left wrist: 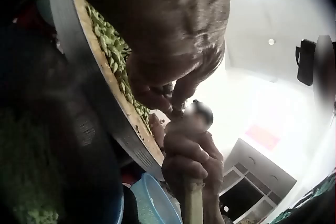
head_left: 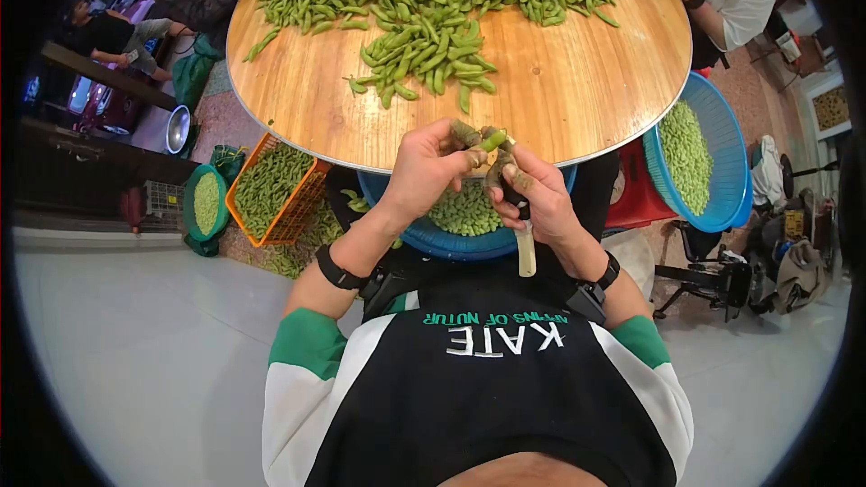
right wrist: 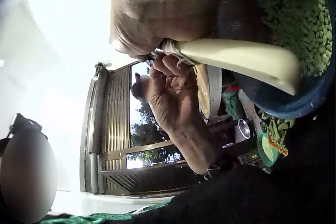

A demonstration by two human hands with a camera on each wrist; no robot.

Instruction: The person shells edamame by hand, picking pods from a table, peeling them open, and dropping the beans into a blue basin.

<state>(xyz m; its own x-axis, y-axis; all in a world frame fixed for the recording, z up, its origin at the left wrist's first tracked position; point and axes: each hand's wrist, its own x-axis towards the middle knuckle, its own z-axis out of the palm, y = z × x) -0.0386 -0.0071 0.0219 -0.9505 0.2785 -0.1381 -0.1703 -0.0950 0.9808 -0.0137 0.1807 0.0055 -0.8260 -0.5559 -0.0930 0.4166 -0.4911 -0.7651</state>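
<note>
My left hand [head_left: 428, 167] pinches a green soybean pod [head_left: 492, 140] between thumb and fingers, over the near edge of the round table [head_left: 559, 81]. Close beside it, my right hand [head_left: 538, 194] grips a small knife by its cream handle [head_left: 526, 257]. That handle [right wrist: 236, 61] juts out of the fist in the right wrist view, while the blade is mostly hidden by the fingers. Dark covers or stains show on the fingertips of both hands. Below the hands, a blue basin [head_left: 424, 239] on the lap side holds shelled beans [head_left: 465, 214].
A large heap of pods [head_left: 433, 0] covers the table's far part. Left on the floor stand an orange crate [head_left: 311, 189] of pods and a green basin [head_left: 194, 225] of beans. A blue basket [head_left: 722, 126] of beans is at right. Two people sit across the table.
</note>
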